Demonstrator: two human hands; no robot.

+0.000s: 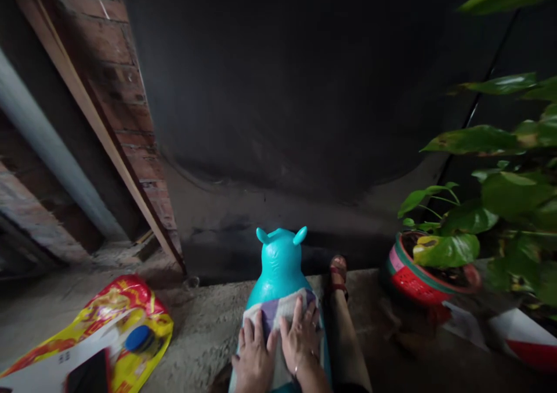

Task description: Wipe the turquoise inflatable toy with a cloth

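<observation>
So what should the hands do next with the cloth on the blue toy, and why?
Probably slide the striped white and purple cloth forward. Both the left hand and the right hand press flat on it over the back of the turquoise rubber animal toy, whose head remains uncovered.

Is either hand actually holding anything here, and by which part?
Nothing is gripped. The left hand and right hand lie flat, fingers spread, on a cloth draped over the teal toy animal's back.
</observation>
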